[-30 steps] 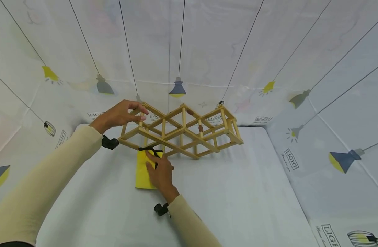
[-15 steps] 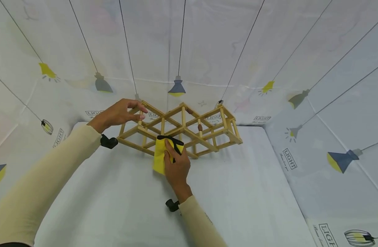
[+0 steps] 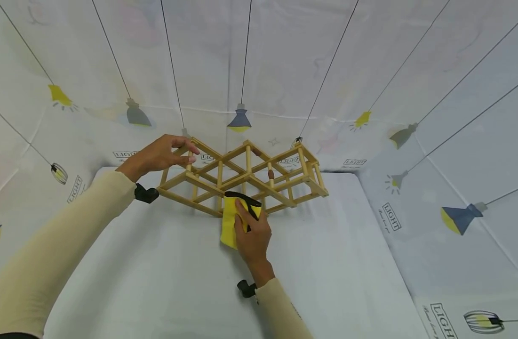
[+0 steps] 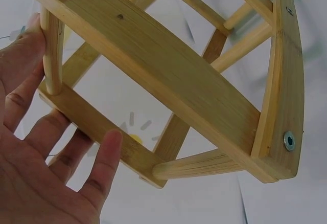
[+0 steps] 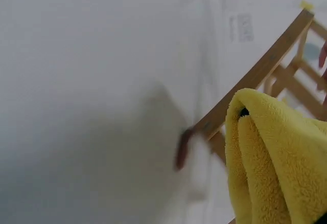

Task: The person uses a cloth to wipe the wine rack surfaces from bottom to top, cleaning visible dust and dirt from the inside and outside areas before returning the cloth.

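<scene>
A lattice rack of light wooden slats and round dowels (image 3: 267,188) stands on the white table top, its bars crossing in diamonds. My left hand (image 3: 159,153) grips its left end. In the left wrist view the thumb lies against an upright dowel, and the fingers reach along a lower slat (image 4: 92,116). My right hand (image 3: 253,238) holds a folded yellow cloth (image 3: 230,221) with black edging at the rack's front, close to the middle. The cloth overlaps the lower bars there. In the right wrist view, its fluffy folds (image 5: 286,157) hide the fingers.
The white table top (image 3: 326,263) extends in front of the rack and to both sides. Behind and beside it hang pale sheets (image 3: 275,56) printed with lamps and lettering. A black wrist camera (image 3: 146,193) sits on the left wrist, another (image 3: 246,288) on the right.
My right hand has carried the cloth rightward, from below the rack's left part to its middle front. The left hand keeps its hold, and the rack stays in place.
</scene>
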A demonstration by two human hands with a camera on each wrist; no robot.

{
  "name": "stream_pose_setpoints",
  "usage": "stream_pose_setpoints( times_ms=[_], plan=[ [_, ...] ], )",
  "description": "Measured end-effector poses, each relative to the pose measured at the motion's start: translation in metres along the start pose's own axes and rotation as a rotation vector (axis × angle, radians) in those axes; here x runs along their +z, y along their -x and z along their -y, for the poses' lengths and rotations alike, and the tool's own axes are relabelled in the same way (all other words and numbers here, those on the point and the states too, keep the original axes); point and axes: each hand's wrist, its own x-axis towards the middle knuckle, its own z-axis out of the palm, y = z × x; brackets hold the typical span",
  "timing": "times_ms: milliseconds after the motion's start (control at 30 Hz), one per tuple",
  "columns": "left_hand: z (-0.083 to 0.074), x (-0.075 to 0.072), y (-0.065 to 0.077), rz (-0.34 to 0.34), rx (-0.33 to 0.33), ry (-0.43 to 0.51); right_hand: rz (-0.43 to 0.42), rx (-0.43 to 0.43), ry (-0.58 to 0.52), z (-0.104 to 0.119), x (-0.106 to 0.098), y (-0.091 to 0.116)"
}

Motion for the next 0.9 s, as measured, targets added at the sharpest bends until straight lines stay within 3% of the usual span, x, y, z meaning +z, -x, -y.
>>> stream_pose_setpoints(
  times_ms=[67, 133, 267, 333, 400, 467, 533, 667, 767, 833, 900],
  plan=[
    [0.001, 0.000, 0.000, -0.004, -0.005, 0.001, 0.037, -0.059, -0.022, 0.012, 0.008, -0.006],
    [0.001, 0.000, 0.000, -0.009, -0.007, 0.002, 0.100, -0.053, 0.014, 0.018, 0.015, -0.010],
    [0.002, 0.000, 0.000, -0.001, 0.004, 0.008, 0.219, 0.145, 0.155, 0.011, 0.021, -0.004],
    [0.001, 0.000, 0.000, 0.001, 0.008, 0.004, 0.246, 0.267, 0.192, 0.005, 0.019, 0.002],
    [0.000, -0.001, 0.001, -0.003, 0.005, -0.009, 0.243, 0.336, 0.179, -0.001, 0.014, 0.008],
    [-0.001, -0.002, 0.001, -0.004, -0.001, -0.016, 0.205, 0.322, 0.121, -0.006, 0.006, 0.012],
    [-0.003, -0.002, 0.002, -0.002, -0.011, -0.015, 0.116, 0.253, 0.005, -0.008, -0.002, 0.013],
    [-0.005, -0.003, 0.002, 0.002, -0.005, -0.006, -0.156, 0.116, -0.209, -0.010, -0.015, 0.003],
    [-0.004, -0.003, 0.001, 0.001, -0.004, 0.005, -0.296, 0.131, -0.256, -0.016, -0.017, -0.009],
    [-0.003, -0.002, 0.001, 0.007, -0.015, 0.014, -0.294, 0.190, -0.262, -0.022, -0.016, -0.012],
    [-0.002, -0.001, 0.001, 0.013, -0.029, 0.017, -0.210, 0.275, -0.237, -0.028, -0.013, -0.010]
  ],
)
